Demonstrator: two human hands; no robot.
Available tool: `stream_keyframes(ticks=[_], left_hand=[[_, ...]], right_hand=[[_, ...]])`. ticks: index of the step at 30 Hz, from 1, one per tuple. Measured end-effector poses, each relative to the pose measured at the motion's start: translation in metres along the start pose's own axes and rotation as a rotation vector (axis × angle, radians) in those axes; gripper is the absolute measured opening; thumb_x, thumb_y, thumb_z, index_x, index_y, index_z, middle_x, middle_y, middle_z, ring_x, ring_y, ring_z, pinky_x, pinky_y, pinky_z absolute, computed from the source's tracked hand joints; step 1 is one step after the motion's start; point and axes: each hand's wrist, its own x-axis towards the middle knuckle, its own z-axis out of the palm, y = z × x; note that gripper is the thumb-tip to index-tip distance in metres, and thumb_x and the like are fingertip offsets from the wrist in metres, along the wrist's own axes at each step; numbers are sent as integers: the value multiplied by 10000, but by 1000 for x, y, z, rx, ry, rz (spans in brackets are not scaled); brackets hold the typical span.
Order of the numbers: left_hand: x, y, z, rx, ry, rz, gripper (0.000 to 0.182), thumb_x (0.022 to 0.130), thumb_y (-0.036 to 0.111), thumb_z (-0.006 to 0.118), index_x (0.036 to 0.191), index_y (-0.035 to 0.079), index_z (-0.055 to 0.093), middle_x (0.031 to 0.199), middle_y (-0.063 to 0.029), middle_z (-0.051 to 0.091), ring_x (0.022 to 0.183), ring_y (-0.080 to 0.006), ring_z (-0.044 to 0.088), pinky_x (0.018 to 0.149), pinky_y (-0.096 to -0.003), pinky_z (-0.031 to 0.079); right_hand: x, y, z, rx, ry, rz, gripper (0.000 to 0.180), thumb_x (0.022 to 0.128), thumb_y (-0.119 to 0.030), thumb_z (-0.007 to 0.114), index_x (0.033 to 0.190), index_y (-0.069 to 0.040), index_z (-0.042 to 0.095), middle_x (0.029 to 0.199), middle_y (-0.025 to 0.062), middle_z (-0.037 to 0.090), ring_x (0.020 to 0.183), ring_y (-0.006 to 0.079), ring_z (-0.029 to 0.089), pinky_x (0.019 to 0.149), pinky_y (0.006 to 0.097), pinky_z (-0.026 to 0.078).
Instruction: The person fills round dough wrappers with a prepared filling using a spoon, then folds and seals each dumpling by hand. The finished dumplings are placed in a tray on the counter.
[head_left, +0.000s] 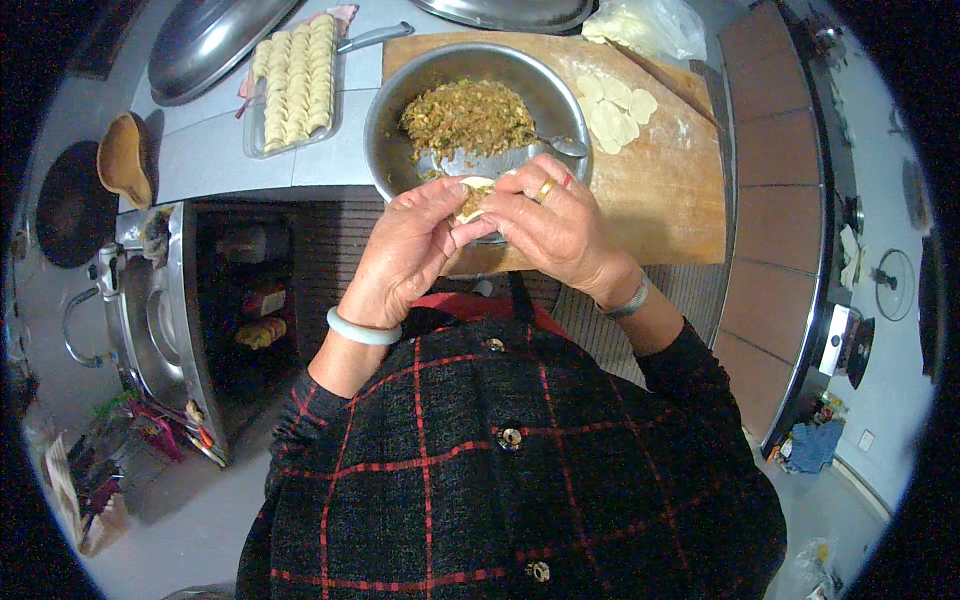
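Between my two hands is a round dough wrapper (474, 196) with brown-green filling on it, its edges partly raised. My left hand (420, 236) grips its left side with thumb and fingers. On the right side, the fingertips of my right hand (551, 221) pinch the rim. Both hands are over the near edge of a large steel bowl (379, 161). Chopped filling (469, 116) lies heaped in that bowl, and a metal spoon (564, 144) rests against its right wall. Several flat dough wrappers (615, 109) overlap on the floured wooden board (660, 202) to the right.
At the back left, a clear plastic tray (255, 146) carries rows of folded dumplings (298, 82). A knife (375, 36) lies beside it. A metal lid (217, 45) and a gourd ladle (124, 161) are farther left. A plastic bag (649, 26) sits behind the board.
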Motion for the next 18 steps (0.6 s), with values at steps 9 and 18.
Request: stream_keyframes(ticks=[9, 18], left_hand=[[-24, -2, 20, 322, 27, 209, 246, 977, 73, 578, 1189, -49, 606, 1068, -123, 684, 919, -203, 694, 831, -304, 588], [-28, 8, 10, 367, -10, 270, 294, 938, 25, 618, 1224, -39, 597, 1090, -147, 683, 951, -235, 694, 813, -304, 573]], right_hand=[[13, -13, 5, 252, 116, 288, 121, 797, -61, 717, 913, -46, 686, 876, 109, 615, 823, 291, 611, 753, 376, 503], [5, -10, -12, 634, -2, 745, 215, 866, -43, 700, 1077, -11, 678, 946, 18, 610, 823, 81, 541, 714, 227, 449]])
